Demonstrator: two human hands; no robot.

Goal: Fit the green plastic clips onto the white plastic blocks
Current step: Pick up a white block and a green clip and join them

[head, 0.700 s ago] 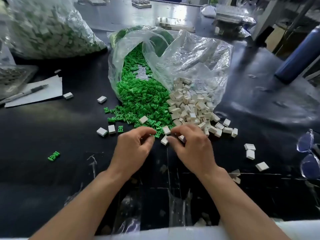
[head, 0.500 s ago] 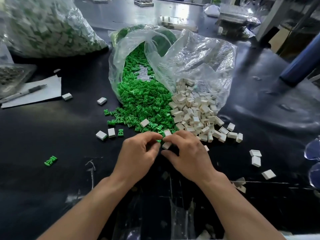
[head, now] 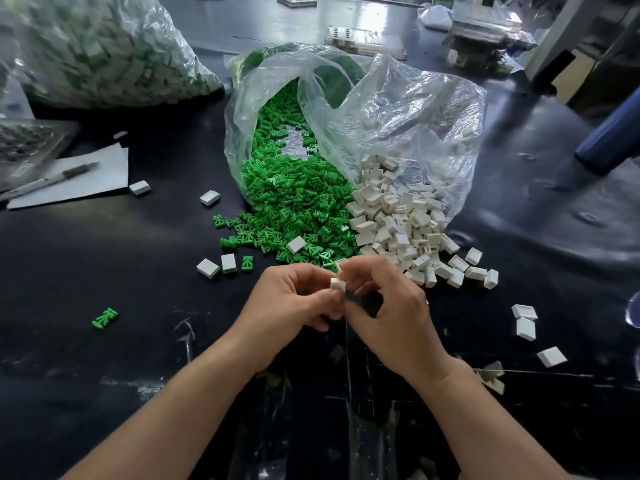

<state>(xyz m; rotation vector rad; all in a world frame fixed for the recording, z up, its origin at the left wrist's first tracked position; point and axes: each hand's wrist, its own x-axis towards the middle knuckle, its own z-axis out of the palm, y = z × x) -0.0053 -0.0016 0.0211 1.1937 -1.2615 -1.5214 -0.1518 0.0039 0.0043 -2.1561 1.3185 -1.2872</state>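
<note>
My left hand [head: 294,301] and my right hand [head: 393,306] meet above the dark table, just in front of the piles. Between their fingertips is one small white block [head: 337,284]. My left thumb and forefinger pinch it, and my right fingers curl against its other side. Any green clip between the fingers is hidden. Behind the hands, a heap of green clips [head: 294,202] spills from a clear plastic bag [head: 408,109]. A heap of white blocks [head: 398,216] lies beside the clips on the right.
Loose white blocks lie at left [head: 207,267] and right [head: 525,329]. A stray green clip [head: 105,317] lies at near left. A full bag of parts [head: 104,46] stands far left, beside paper with a pen [head: 52,180]. A blue cylinder [head: 609,133] is at right.
Both hands have drawn back from the edge of the piles and lifted off the table. They have come together on one white block, which now shows between the fingertips.
</note>
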